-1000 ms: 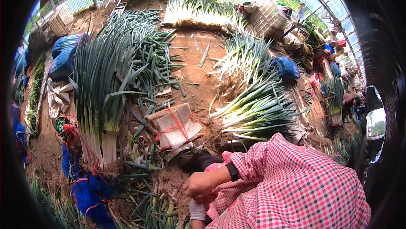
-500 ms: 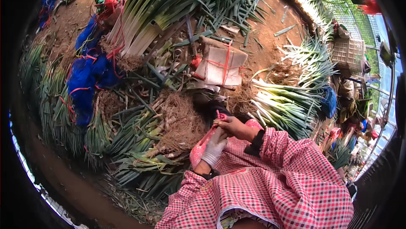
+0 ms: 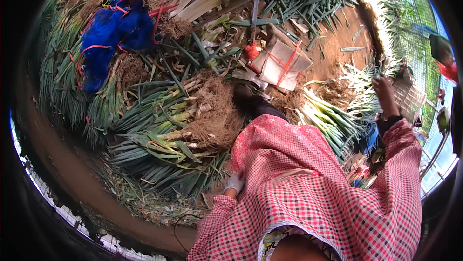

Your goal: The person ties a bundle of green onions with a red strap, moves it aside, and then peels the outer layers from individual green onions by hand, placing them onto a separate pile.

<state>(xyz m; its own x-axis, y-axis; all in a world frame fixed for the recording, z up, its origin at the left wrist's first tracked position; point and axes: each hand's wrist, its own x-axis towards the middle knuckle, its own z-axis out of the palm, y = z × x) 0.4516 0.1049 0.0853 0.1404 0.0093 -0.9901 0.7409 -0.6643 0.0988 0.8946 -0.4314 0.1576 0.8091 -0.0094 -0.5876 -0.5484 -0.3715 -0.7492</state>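
The gloved left hand (image 3: 235, 182) is resting against the side of the checked smock (image 3: 308, 198) at the lower centre of the frame; whether its fingers are grasping the cloth cannot be determined. The bare right hand (image 3: 384, 94) is hovering at the right of the frame, near the pale crate (image 3: 409, 99), its grip likewise being unclear. Green onions (image 3: 333, 121) are lying right of centre, and a rooty onion pile (image 3: 205, 111) is occupying the area left of centre.
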